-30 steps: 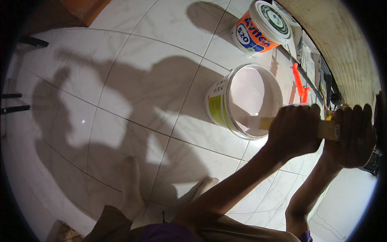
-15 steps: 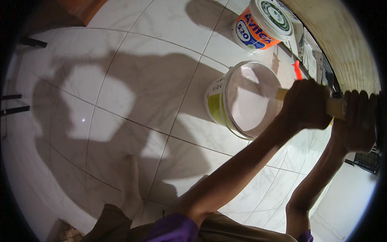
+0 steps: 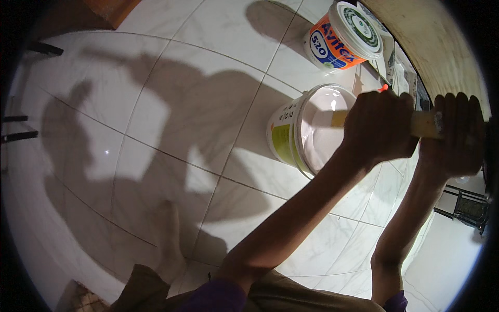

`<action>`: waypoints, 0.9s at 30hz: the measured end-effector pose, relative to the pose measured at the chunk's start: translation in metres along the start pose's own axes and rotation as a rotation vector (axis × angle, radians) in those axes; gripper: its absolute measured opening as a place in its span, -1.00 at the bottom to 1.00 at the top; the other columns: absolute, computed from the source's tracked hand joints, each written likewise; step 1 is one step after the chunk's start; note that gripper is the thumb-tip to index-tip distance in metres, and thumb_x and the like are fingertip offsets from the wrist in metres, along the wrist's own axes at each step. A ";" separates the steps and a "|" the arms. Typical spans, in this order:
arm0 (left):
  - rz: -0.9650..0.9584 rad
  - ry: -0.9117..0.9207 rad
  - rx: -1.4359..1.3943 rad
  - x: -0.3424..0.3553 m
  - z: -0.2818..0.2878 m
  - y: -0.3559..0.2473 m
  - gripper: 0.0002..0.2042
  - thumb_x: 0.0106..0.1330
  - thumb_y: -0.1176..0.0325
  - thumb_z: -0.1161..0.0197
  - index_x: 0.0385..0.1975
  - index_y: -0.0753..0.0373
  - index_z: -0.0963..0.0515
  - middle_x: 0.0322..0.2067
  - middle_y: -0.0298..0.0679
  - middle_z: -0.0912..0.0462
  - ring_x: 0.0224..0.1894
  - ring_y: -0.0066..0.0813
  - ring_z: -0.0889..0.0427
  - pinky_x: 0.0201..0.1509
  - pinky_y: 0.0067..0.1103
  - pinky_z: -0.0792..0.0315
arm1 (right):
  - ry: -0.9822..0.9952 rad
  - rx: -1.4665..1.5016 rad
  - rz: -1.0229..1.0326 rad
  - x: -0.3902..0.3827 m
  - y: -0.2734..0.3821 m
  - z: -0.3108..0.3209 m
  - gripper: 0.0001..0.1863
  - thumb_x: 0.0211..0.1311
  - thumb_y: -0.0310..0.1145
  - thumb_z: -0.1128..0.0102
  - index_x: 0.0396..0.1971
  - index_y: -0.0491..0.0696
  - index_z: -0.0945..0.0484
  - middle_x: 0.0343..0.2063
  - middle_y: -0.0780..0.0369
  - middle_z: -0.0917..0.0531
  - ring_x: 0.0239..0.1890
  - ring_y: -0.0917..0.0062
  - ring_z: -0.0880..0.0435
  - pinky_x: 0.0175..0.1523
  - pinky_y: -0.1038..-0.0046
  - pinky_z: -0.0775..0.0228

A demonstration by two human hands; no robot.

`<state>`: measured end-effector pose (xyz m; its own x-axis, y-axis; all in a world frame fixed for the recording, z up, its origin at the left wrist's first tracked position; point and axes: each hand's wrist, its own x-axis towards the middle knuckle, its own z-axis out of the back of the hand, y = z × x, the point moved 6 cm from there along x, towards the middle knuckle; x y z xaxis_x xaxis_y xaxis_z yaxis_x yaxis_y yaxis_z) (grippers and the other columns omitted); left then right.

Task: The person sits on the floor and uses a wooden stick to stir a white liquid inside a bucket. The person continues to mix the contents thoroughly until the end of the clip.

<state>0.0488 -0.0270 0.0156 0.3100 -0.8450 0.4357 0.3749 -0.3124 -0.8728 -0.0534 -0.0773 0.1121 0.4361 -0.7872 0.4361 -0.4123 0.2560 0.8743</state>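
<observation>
A pale wooden stick slants over a white bucket of pale pinkish-white paint. My left hand is closed round the stick's middle, above the bucket's right side. Farther right, my right hand is closed at its upper end, the fingers side by side. The stick's lower part shows left of my left hand, over the paint. Whether its tip is in the paint I cannot tell. My left hand and forearm hide the bucket's right rim.
A lidded orange and white paint bucket stands behind the open one. Beside it, at the upper right, is a pale wooden panel. A black chair stands at the far right. White marble-look tiles cover the floor, with my shadow across them.
Both hands and the stick have shifted slightly up, with the left hand also moving left. The stick's lower part now lies farther left over the paint.
</observation>
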 end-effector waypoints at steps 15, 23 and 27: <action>0.118 0.164 -0.212 -0.041 -0.051 -0.036 -0.75 -0.04 0.26 -0.31 -0.48 0.31 -0.53 -0.62 -0.05 -0.62 -0.49 -0.06 -0.69 -0.30 -0.24 -0.56 | -0.106 -0.059 -0.142 -0.044 0.043 0.017 -0.59 0.33 -0.23 0.10 -0.12 -0.31 -0.50 -0.29 0.01 -0.63 -0.29 0.38 -0.68 -0.01 0.41 -0.57; -0.022 0.013 0.006 -0.013 -0.011 -0.006 -0.77 -0.03 0.23 -0.31 -0.55 0.26 -0.52 -0.63 -0.04 -0.61 -0.55 -0.09 -0.66 -0.37 -0.27 -0.55 | -0.109 -0.006 -0.009 -0.018 0.003 -0.009 -0.72 0.30 -0.22 0.19 -0.61 0.05 -0.31 -0.75 0.30 -0.25 -0.72 0.57 -0.24 -0.39 0.66 -0.28; -0.117 -0.031 -0.020 0.010 -0.021 0.000 -0.73 -0.13 0.18 -0.36 -0.56 0.26 -0.56 -0.66 -0.07 -0.61 -0.53 -0.11 -0.67 -0.36 -0.28 -0.55 | 0.737 0.209 -0.082 0.005 0.003 0.011 -0.51 0.46 -0.24 0.24 0.08 -0.36 -0.42 -0.07 -0.03 -0.60 -0.06 0.30 -0.64 0.16 0.21 -0.50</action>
<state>0.0337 -0.0445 0.0151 0.2925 -0.7883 0.5414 0.3930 -0.4170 -0.8195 -0.0615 -0.0864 0.1148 0.8618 -0.2026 0.4651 -0.4665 0.0437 0.8834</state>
